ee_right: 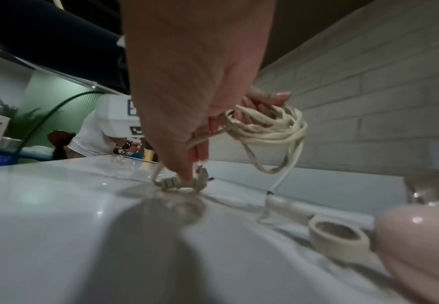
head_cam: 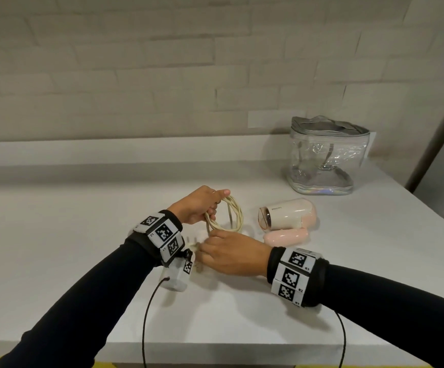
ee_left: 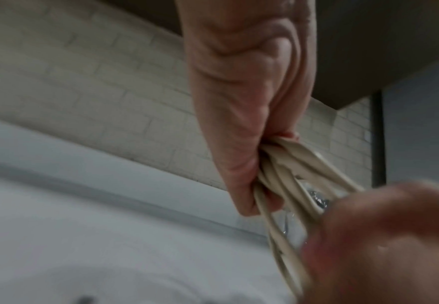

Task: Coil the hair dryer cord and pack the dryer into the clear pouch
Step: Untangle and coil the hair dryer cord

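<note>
The cream cord point(head_cam: 227, 213) is wound into several loops, and my left hand point(head_cam: 211, 205) grips them in its fist above the table; the left wrist view shows the cord loops point(ee_left: 278, 172) bunched in the left hand point(ee_left: 244, 144). My right hand point(head_cam: 206, 248) is just in front of the coil, fingers curled round the cord's plug end. In the right wrist view, the right hand point(ee_right: 192, 156) has its fingertips down on the plug point(ee_right: 184, 184), which lies on the table. The cream and pink hair dryer point(head_cam: 285, 216) lies folded to the right. The clear pouch point(head_cam: 327, 155) stands at the back right.
A white table point(head_cam: 83, 235) runs up to a low ledge and a brick wall. A roll of pale tape point(ee_right: 339, 232) lies between my right hand and the hair dryer point(ee_right: 421, 246). Black cables hang from both wrist cameras over the front edge.
</note>
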`<state>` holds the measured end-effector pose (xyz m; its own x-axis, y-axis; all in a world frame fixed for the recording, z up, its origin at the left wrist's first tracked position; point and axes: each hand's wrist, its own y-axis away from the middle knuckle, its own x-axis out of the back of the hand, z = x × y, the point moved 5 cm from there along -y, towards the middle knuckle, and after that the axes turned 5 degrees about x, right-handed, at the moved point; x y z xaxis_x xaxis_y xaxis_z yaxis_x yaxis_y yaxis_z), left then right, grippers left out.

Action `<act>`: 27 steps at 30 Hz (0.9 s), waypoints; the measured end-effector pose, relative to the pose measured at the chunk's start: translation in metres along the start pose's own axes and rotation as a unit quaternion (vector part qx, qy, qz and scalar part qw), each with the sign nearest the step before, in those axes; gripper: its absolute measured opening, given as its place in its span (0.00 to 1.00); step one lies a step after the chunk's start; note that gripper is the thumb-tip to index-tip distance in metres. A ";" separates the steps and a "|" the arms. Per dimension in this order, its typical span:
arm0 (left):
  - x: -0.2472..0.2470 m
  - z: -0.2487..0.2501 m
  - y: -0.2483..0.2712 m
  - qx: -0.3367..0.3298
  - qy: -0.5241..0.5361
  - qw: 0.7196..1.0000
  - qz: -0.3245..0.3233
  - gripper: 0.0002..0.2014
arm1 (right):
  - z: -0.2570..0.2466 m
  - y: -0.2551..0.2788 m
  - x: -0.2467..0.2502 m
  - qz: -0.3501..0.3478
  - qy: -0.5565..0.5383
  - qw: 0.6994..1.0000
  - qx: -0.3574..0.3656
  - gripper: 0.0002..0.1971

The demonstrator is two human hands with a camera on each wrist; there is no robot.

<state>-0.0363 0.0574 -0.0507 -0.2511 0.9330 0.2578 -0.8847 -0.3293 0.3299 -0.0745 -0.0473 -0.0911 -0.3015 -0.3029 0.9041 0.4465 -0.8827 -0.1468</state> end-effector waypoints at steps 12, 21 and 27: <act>0.005 -0.012 -0.003 -0.059 0.014 0.998 0.021 0.21 | 0.036 0.062 0.051 0.024 -0.430 0.878 -0.209 0.09; 0.010 -0.031 0.001 -0.066 0.078 0.994 0.042 0.17 | 0.073 0.060 0.028 0.081 -0.503 0.721 -0.470 0.14; 0.003 -0.024 0.010 -0.104 0.063 0.992 0.037 0.19 | 0.075 0.041 0.028 0.020 -0.271 0.827 -0.492 0.10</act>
<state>-0.0557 0.0604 -0.0685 -0.3541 0.9224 0.1539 -0.9205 -0.3729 0.1166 -0.0012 -0.0647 -0.0413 0.2375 -0.3685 0.8988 -0.5355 -0.8216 -0.1953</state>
